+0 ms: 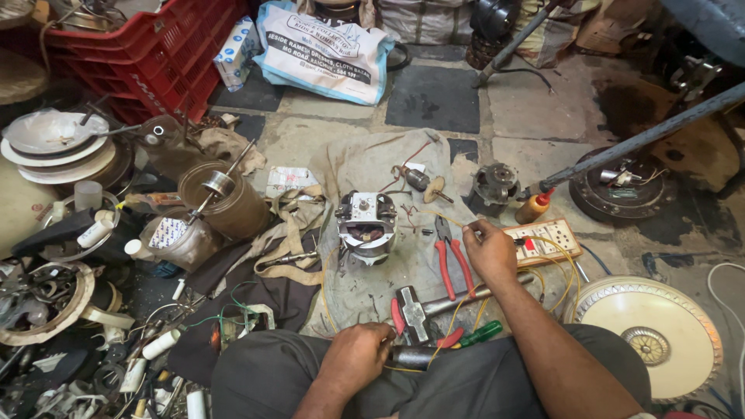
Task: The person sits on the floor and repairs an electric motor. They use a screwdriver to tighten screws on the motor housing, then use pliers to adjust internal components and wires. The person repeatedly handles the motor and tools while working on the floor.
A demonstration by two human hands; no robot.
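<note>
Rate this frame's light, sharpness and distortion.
Head view: soft, even light with weak shadows; the motor, pliers and both hands, left, right, look sharp; wide-angle stretch bends the edges, and the clutter at far left goes dim.

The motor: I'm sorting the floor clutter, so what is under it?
The motor sits on a grey cloth spread over the tiled floor. The floor beneath that cloth is covered.

Pliers (452, 260): glossy red plastic grips. Motor (366, 225): dull metal. Cloth (372, 167): grimy, matt.
</note>
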